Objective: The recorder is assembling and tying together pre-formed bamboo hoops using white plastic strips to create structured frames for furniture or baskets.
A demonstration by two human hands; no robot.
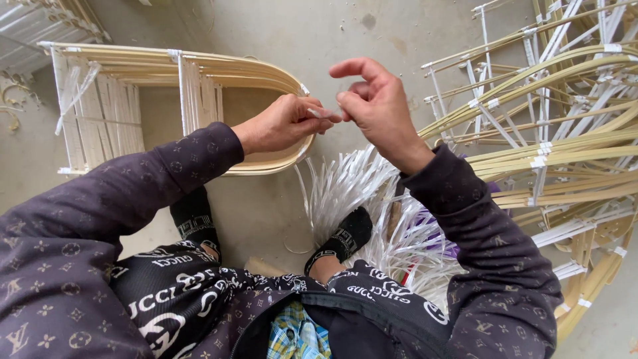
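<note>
My left hand and my right hand meet in the middle of the view, both pinching a short white plastic strip between their fingertips. Just under the left hand lies the curved end of a pale bamboo frame bound with white strips. My right index finger is raised above the strip. Below the hands lies a loose bundle of white plastic strips on the floor, beside my feet in black socks.
A heap of finished bamboo frames tied with white strips fills the right side. The concrete floor stretches ahead. My knees and dark patterned sleeves fill the lower part of the view.
</note>
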